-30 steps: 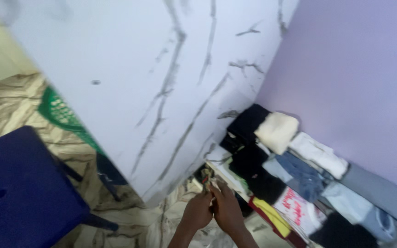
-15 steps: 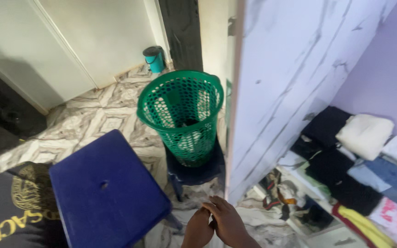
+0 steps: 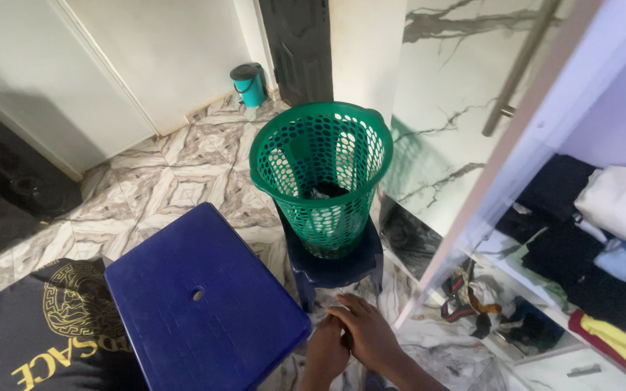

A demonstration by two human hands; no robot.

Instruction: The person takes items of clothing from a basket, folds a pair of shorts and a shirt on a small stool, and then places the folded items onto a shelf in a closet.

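Floor: I see marble-patterned tiles (image 3: 161, 181) in grey and cream running across the room to a white door (image 3: 110, 65) at the far side.
Wardrobe: on my right its white marbled door (image 3: 465, 130) stands open, and the shelves inside carry folded clothes (image 3: 603, 239) in black, white, blue and yellow.
Mat: a black mat with gold print (image 3: 30, 333) lies at the lower left, partly under the stool.
Blue stool: a blue plastic stool (image 3: 204, 311) with a small hole in its seat stands just left of my hands.
Basket: a green perforated laundry basket (image 3: 320, 174) sits on a second, darker blue stool (image 3: 338, 264) directly beyond my hands, with some dark cloth at its bottom.
Bin: a small teal bin (image 3: 249, 81) stands by the far wall.
Left hand: my left hand (image 3: 325, 351) is low in view, pressed against the right one, fingers curled in.
Right hand: my right hand (image 3: 367, 333) lies over the left, fingers together and bent; I cannot tell whether anything is clasped between them.
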